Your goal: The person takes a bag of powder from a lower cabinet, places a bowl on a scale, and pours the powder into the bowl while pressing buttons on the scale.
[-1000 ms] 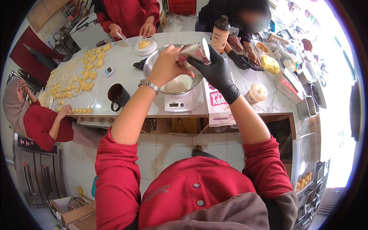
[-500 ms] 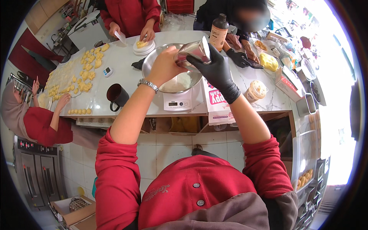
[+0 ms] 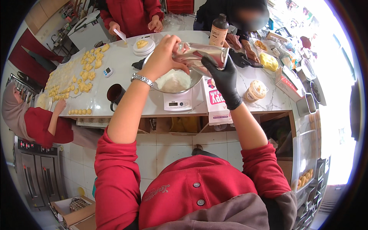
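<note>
A shiny silver foil bag (image 3: 197,53) lies tipped on its side above a steel bowl (image 3: 197,79). My bare left hand (image 3: 165,55), with a metal watch at the wrist, grips the bag's left end. My right hand (image 3: 221,74), in a black glove, clasps its right end from below. White powder (image 3: 174,80) is heaped in the bowl beneath my left hand. Under the bowl stands a white kitchen scale (image 3: 177,101) with a small display. The bag's mouth is mostly hidden by my left fingers.
Near the scale are a pink-and-white box (image 3: 217,101), a dark mug (image 3: 115,94) and a lidded tub (image 3: 256,91). A brown bottle (image 3: 219,32) stands beyond the bag. Dough pieces (image 3: 86,73) cover the left side. Co-workers stand at the left and far edges.
The foil bag has swung flatter, its right end moving right with my gloved hand. More powder shows in the bowl. The far co-worker's hand has lifted off the dough on the small scale.
</note>
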`<state>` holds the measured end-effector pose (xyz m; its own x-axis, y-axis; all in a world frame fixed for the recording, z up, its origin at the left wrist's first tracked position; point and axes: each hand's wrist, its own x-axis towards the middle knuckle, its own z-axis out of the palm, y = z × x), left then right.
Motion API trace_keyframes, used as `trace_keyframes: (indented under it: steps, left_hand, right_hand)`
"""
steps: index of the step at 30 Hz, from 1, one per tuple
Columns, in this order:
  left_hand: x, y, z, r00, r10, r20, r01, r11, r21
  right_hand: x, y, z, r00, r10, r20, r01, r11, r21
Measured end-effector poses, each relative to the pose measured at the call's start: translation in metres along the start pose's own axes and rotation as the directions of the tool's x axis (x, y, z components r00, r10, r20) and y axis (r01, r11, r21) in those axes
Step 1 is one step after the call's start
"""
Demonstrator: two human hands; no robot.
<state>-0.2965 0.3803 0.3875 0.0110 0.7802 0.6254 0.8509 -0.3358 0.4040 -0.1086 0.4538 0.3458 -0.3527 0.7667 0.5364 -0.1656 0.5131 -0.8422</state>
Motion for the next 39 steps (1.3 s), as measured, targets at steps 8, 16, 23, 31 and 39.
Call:
trace_keyframes:
  steps: [8,16,23,31,39]
  left_hand:
    - [-0.034,0.012,-0.032,0.872,-0.233,-0.43,0.106,0.948,-0.299]
    - [-0.117,0.046,-0.032,0.593,-0.647,-0.479,0.274,0.722,-0.636]
    - [-0.164,0.055,-0.036,0.513,-0.713,-0.477,0.346,0.681,-0.645]
    - [-0.162,0.067,-0.038,0.522,-0.683,-0.511,0.358,0.719,-0.596]
    - [-0.165,0.074,-0.033,0.509,-0.745,-0.431,0.427,0.653,-0.626]
  right_hand:
    - [-0.012,0.023,-0.021,0.909,0.384,-0.16,-0.242,0.801,0.548]
    - [-0.016,0.002,-0.015,0.988,0.02,-0.153,-0.041,0.991,-0.131]
    - [-0.008,-0.041,-0.005,0.936,0.036,-0.35,0.07,0.955,0.287]
    - [-0.013,-0.017,-0.005,0.982,0.06,-0.178,-0.059,0.998,0.014]
    - [-0.012,0.001,-0.003,0.996,-0.085,-0.007,0.079,0.956,-0.282]
